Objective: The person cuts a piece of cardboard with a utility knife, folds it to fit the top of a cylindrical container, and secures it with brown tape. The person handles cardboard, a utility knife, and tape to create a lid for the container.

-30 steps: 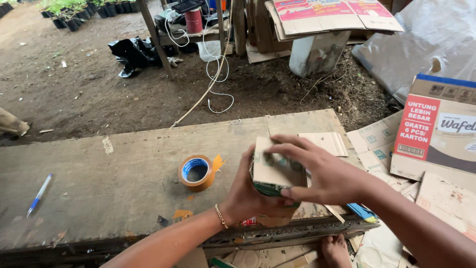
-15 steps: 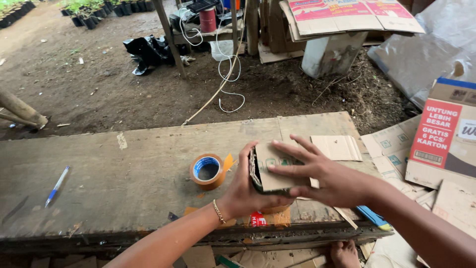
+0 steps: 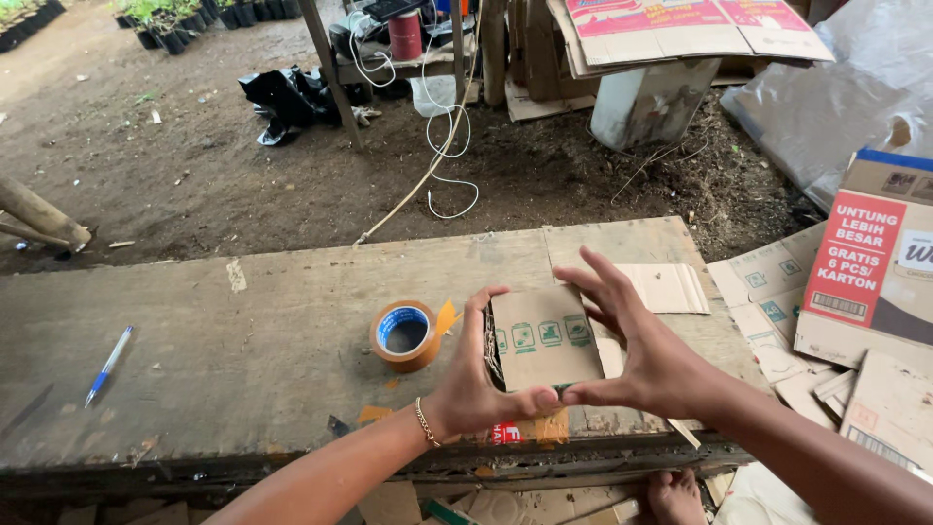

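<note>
A small brown cardboard box (image 3: pixel 542 336) with green printed symbols stands on the worn wooden bench (image 3: pixel 194 340). My left hand (image 3: pixel 473 379) grips its left side, thumb under the near edge and fingers up along the corner. My right hand (image 3: pixel 637 350) holds the right side, thumb meeting the near bottom edge, fingers spread behind the box. A roll of brown packing tape (image 3: pixel 406 335) with a loose orange end lies just left of the box.
A blue pen (image 3: pixel 107 365) lies at the bench's left. A flat cardboard piece (image 3: pixel 669 288) rests behind my right hand. Printed cartons (image 3: pixel 875 272) pile up at the right. Dirt ground, black bags (image 3: pixel 287 97), white cable (image 3: pixel 442 136) and potted plants lie beyond.
The box has been turned and set lower, its printed flat face now towards me. My right hand slid from on top to the right side, fingers spread.
</note>
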`<state>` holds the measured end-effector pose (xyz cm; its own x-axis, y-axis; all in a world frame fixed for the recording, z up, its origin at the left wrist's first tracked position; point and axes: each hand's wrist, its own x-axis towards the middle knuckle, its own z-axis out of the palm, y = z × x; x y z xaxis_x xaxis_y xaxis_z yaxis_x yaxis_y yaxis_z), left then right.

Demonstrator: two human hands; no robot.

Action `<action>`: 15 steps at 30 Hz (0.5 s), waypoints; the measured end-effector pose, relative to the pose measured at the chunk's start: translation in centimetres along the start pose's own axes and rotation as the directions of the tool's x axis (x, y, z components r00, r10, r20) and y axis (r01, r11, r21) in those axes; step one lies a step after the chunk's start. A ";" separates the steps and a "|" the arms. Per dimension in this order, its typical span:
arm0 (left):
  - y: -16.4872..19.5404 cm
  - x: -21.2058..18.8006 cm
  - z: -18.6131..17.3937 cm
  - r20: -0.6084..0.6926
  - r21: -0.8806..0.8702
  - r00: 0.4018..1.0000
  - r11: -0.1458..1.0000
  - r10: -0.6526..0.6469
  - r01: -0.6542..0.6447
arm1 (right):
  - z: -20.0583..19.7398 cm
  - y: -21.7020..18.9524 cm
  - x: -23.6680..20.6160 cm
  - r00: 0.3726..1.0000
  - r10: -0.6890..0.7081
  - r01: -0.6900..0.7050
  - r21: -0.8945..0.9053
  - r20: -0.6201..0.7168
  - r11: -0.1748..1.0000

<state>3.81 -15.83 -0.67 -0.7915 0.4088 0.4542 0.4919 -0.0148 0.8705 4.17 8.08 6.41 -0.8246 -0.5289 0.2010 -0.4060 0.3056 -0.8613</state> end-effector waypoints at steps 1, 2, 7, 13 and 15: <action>0.1 0.1 0.0 -0.007 -0.017 0.999 0.999 -0.031 0.031 | 0.0 0.1 0.1 1.000 0.023 -0.023 0.030 -0.002 0.999; 0.2 0.2 0.0 -0.005 -0.020 0.999 0.999 -0.035 0.034 | -0.1 0.2 0.1 1.000 0.009 -0.010 0.035 0.017 0.999; 0.3 0.6 -0.7 -0.012 0.178 1.000 0.984 -0.005 0.007 | -1.3 0.6 0.3 0.992 0.010 -0.014 0.023 0.128 1.000; -0.4 1.0 -1.0 0.039 0.166 0.999 0.986 0.001 -0.007 | -2.1 1.2 1.2 0.991 0.108 -0.073 -0.350 0.080 0.934; -0.7 0.9 -0.7 0.054 0.177 0.998 0.984 -0.018 0.009 | -2.2 1.4 1.4 0.993 0.085 -0.049 -0.381 0.079 0.923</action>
<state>2.49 -16.05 -0.77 -0.7798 0.4574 0.4274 0.5415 0.1502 0.8272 1.60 9.56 6.49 -0.8222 -0.5621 0.0893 -0.4848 0.6094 -0.6273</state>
